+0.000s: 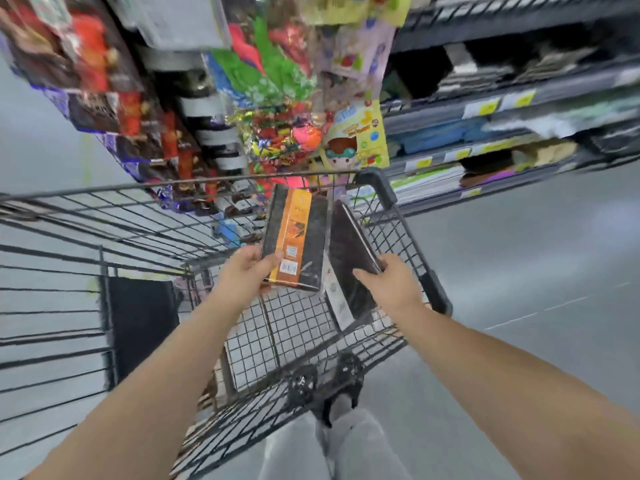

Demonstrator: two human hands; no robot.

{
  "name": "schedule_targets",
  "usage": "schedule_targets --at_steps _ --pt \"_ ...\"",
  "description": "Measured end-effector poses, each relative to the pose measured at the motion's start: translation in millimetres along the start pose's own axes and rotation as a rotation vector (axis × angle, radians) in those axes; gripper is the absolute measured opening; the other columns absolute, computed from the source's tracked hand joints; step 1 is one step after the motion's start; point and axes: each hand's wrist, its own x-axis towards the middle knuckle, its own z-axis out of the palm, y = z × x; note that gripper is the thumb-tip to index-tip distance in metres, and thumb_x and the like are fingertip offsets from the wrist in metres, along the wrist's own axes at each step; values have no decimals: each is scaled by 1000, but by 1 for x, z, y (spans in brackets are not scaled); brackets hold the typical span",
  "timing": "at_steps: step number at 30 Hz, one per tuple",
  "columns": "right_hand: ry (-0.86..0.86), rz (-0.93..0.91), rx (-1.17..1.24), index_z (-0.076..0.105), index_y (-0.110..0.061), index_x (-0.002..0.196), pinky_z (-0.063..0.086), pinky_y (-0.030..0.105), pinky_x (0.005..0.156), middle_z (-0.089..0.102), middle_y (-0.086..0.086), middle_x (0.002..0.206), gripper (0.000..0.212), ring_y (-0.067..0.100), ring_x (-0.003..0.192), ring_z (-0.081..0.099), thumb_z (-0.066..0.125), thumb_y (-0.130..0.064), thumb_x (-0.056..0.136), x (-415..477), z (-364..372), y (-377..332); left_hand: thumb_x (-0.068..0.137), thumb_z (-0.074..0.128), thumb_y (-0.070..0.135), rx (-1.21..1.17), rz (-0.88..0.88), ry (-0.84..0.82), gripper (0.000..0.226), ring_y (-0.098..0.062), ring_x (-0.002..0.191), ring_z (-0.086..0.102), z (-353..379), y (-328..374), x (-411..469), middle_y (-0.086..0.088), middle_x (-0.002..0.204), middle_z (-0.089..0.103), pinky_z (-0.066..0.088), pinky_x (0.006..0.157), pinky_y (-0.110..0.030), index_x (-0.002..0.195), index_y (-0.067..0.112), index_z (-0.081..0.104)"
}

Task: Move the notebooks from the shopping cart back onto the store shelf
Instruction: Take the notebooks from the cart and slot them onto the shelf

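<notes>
Both notebooks are up out of the shopping cart, held above its right end, with the store shelf ahead and to the right. The left hand grips the black notebook with the orange band by its lower left corner, thumb on the cover. The right hand has its fingers curled round the near edge of the brown notebook, which is tilted on edge and touching or almost touching the other one. Each book is held only at one end, and the brown one looks wrapped in glossy film, so it could slip and drop into the cart or onto the floor. Swinging both towards the shelf at once could also knock one against the cart's corner.
</notes>
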Motion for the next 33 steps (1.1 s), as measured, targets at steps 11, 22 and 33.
schedule_targets --at_steps 11,22,33 --pt "390 45 422 52 -24 65 37 24 49 56 -6 64 31 10 58 52 77 -39 75 -75 -139 -13 62 70 71 62 342 -104 68 -25 68 56 22 136 -42 -10 76 60 45 68 -39 85 9 56" --pt "571 106 692 63 -12 70 50 35 64 68 6 71 31 25 66 63 83 -36 65 -52 -265 83 87 67 30 51 429 -253 28 -22 60 57 188 219 -65 -4 64 61 50 56 -34 71 13 52" --pt "522 111 631 66 -11 92 53 40 78 71 5 91 57 29 86 68 79 -52 53 25 -409 189 89 65 32 -37 360 -188 23 -11 62 59 371 250 -66 -1 73 66 46 55 -21 82 13 52"
